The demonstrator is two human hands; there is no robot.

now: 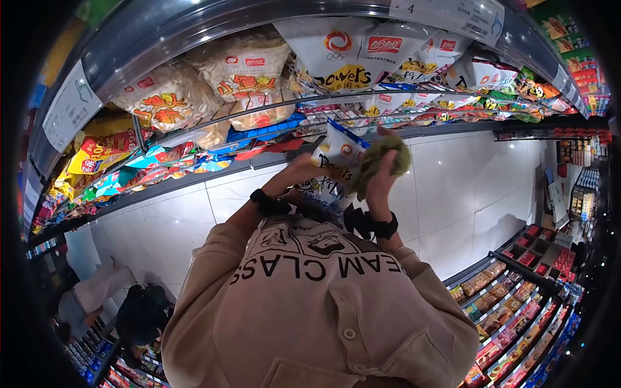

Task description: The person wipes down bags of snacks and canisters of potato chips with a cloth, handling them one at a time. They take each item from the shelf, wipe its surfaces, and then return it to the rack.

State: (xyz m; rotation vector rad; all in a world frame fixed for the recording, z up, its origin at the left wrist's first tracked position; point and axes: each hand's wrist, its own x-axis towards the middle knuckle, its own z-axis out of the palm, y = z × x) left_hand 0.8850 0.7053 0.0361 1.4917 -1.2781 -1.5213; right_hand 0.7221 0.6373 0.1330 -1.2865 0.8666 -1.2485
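Note:
A white snack bag [337, 155] with a blue top edge and black "Powers" lettering is upright in front of my chest. My left hand [309, 171] is closed on its left side, with part of the fingers hidden behind the bag. On the other side, my right hand [383, 176] is wrapped around a crumpled green cloth [400, 155], which is right at the bag's right edge. Black bands circle both wrists. Just beyond the hands is a wire-fronted shelf [284, 103] stacked with similar white bags [349, 55].
Clear bags of small buns [162, 103] fill the shelf's left part, above colourful packets [103, 152]. Pale floor tiles [446, 187] lie below. Stepped racks of packaged goods [517, 310] stand at the lower right. Another person [139, 317] is at the lower left.

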